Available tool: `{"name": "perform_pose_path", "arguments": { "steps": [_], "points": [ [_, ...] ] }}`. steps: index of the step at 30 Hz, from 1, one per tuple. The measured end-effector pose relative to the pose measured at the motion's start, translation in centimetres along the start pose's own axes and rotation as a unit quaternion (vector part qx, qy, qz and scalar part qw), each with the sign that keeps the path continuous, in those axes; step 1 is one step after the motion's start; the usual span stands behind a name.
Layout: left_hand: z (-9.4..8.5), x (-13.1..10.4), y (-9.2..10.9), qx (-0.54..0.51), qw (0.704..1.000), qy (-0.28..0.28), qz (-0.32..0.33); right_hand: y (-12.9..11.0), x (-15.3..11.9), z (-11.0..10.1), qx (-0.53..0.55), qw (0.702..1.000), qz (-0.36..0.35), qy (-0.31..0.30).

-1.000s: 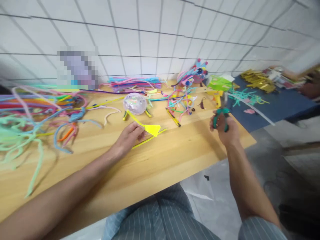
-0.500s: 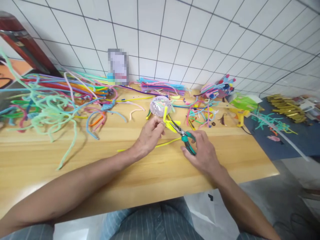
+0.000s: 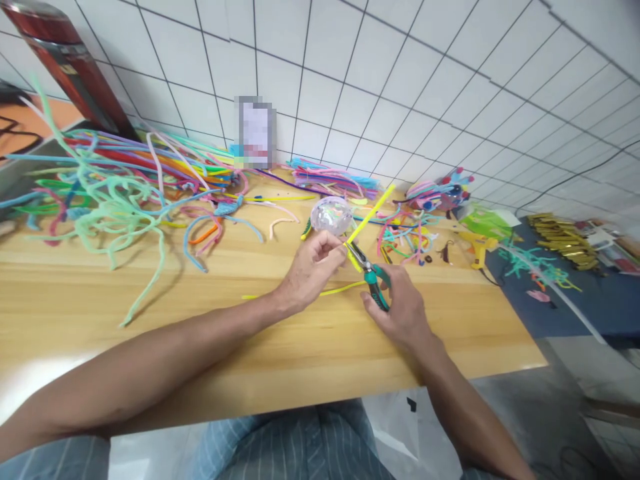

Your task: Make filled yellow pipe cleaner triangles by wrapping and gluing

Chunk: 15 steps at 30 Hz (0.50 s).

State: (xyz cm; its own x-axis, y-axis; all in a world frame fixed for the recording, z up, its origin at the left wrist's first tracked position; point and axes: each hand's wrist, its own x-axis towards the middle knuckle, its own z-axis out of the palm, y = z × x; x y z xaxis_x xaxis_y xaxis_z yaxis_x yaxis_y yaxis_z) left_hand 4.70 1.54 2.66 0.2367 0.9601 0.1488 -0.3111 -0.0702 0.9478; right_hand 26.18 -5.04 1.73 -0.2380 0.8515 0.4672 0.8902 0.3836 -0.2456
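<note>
My right hand (image 3: pixel 400 303) is wrapped round the teal and black handles of long-nosed pliers (image 3: pixel 374 283). The tips of the pliers lie against a bent yellow pipe cleaner (image 3: pixel 371 215). My left hand (image 3: pixel 320 263) pinches that yellow stem just left of the plier tips. One straight part of it sticks up to the right; a shorter part lies along the jaws. Behind my left fingers stands a round clear container (image 3: pixel 331 215) with small bits inside. Another yellow pipe cleaner (image 3: pixel 343 289) lies on the wooden table (image 3: pixel 300 360), partly hidden under my left wrist.
Tangled green pipe cleaners (image 3: pixel 120 193) and coloured bundles fill the left. A pink and blue bundle (image 3: pixel 335 179) lies by the tiled wall, near a blurred upright phone-like object (image 3: pixel 257 132). Small scraps (image 3: pixel 407 233) and a yellow glue gun (image 3: pixel 479 247) are at right. A red flask (image 3: pixel 75 67) stands back left.
The yellow pipe cleaner now extends as a longer straight piece up to the right, where before it looked folded and short. My left hand has shifted slightly right. The camera view has moved a little.
</note>
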Motion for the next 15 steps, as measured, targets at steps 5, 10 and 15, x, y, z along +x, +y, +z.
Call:
{"name": "perform_pose_path", "arguments": {
  "steps": [5,10,15],
  "points": [
    [0.3,-0.1,-0.5,-0.006,1.000,-0.013,0.016,0.3,-0.2,0.3,0.034,0.999,0.026,-0.019],
    [0.4,0.1,-0.9,-0.025,0.999,-0.014,0.021,0.3,-0.2,0.4,0.046,0.999,0.020,-0.022],
    [0.0,0.2,-1.4,-0.017,0.998,-0.041,0.035,0.3,-0.4,0.4,0.062,0.997,0.035,-0.020]
  ]
}}
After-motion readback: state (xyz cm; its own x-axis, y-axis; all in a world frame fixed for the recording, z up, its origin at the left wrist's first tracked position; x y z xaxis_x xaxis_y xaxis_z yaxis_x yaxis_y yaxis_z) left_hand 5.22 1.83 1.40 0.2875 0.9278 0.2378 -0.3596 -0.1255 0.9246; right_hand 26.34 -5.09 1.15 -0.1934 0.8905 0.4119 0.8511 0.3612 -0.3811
